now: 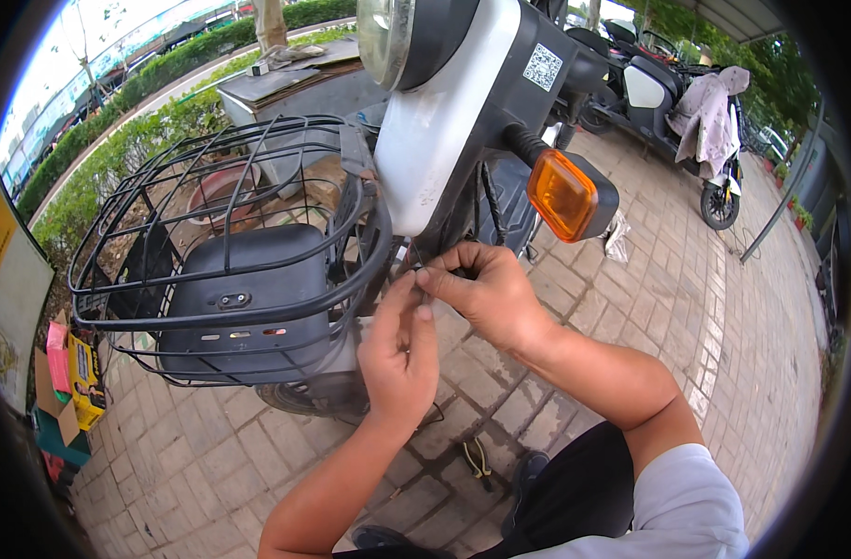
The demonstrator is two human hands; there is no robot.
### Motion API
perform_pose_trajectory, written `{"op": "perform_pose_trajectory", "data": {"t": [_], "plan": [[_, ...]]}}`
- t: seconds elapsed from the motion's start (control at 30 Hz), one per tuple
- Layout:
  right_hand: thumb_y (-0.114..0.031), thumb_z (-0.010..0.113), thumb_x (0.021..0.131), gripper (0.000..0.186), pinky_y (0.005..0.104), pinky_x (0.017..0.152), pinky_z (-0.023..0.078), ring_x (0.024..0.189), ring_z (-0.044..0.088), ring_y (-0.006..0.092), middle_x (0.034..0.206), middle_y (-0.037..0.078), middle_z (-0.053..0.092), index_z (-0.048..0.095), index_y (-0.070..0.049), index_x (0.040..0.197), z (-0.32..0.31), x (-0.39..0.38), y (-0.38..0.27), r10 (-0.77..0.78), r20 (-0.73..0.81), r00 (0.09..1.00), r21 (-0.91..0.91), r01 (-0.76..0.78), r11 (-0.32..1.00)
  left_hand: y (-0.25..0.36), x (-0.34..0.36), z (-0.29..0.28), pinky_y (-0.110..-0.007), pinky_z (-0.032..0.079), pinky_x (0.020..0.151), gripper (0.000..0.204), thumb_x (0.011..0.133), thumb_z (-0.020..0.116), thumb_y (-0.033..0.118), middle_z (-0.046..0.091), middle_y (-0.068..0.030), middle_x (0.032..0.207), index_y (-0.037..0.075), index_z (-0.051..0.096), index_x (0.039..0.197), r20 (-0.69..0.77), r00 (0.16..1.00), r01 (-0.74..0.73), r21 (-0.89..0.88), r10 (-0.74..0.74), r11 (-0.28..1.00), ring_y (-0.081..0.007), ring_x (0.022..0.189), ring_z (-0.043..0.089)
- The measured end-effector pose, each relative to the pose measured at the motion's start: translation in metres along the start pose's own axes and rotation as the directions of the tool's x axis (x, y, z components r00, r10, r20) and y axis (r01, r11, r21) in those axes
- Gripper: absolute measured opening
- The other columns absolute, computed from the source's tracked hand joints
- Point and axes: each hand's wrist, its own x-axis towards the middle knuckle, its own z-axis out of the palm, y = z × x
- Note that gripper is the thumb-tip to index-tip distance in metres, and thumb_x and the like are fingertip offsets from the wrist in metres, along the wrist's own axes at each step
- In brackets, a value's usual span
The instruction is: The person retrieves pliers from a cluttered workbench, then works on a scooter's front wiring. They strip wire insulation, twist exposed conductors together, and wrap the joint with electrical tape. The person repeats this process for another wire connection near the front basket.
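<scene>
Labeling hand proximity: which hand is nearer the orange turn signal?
Right. The right hand sits just below and left of the orange turn signal; the left hand is lower and farther left, beside the wire basket.

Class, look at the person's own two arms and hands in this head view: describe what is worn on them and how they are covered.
Both hands, the left hand and the right hand, are bare: no gloves, rings or watch show. Both forearms are uncovered too. The right arm ends in a short light grey sleeve at the upper arm. No sleeve shows on the left arm within the picture.
</scene>
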Motion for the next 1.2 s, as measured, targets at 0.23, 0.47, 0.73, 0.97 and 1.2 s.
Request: {"op": "perform_pose_trajectory", "data": {"t": [0.23,0.47,0.73,0.97,1.2], "plan": [[-0.015,0.072,0.085,0.022,0.0283,0.069,0.051,0.075,0.064,0.0112,0.083,0.011,0.071,0.068,0.007,0.09,0.003,-0.01,0.009,-0.16,-0.053,0.986,-0.189,0.147,0.971,0.015,0.008,0.001,-0.033,0.044,0.094,0.027,0.098,0.059,0.015,0.059,-0.0129,0.114,-0.004,0.066,0.116,-0.03,0.999,0.028,0.099,-0.025,0.995,-0.0216,0.109,0.055],[-0.011,0.074,0.081,0.016,0.0341,0.07,0.051,0.077,0.066,0.0237,0.084,0.011,0.067,0.069,0.002,0.088,0.004,-0.008,0.022,-0.4,-0.082,0.913,-0.347,0.35,0.87,0.025,0.021,0.002,-0.025,0.05,0.07,0.027,0.096,0.063,0.014,0.06,-0.0089,0.113,-0.006,0.066,0.115,0.019,0.931,0.359,-0.221,-0.364,0.907,-0.0124,0.082,0.061],[-0.008,0.075,0.076,0.013,0.0392,0.07,0.051,0.078,0.064,0.0324,0.084,0.013,0.064,0.068,0.0,0.084,0.007,-0.01,0.027,-0.586,-0.076,0.806,-0.483,0.485,0.729,0.023,0.034,0.006,-0.023,0.049,0.066,0.015,0.092,0.068,0.009,0.065,-0.003,0.095,-0.001,0.067,0.103,0.146,0.862,0.483,-0.531,-0.486,0.697,-0.0096,0.077,0.058],[-0.009,0.074,0.083,0.015,0.0315,0.077,0.051,0.084,0.063,0.0178,0.088,0.01,0.065,0.068,0.002,0.091,0.001,-0.017,0.035,-0.388,-0.023,0.921,-0.332,0.36,0.872,0.013,0.039,-0.001,-0.031,0.046,0.089,0.014,0.089,0.069,0.003,0.069,-0.0073,0.101,-0.001,0.067,0.103,0.314,0.828,0.535,-0.691,-0.465,0.485,-0.0171,0.096,0.062],[-0.009,0.071,0.082,0.014,0.0361,0.073,0.051,0.081,0.067,0.0278,0.085,0.016,0.066,0.069,0.003,0.088,-0.007,-0.013,0.034,-0.346,0.035,0.938,-0.264,0.342,0.902,-0.001,0.045,-0.005,-0.031,0.046,0.09,0.012,0.088,0.07,0.001,0.07,-0.0084,0.101,0.001,0.067,0.099,0.379,0.819,0.554,-0.719,-0.431,0.421,-0.0172,0.098,0.062]]}}
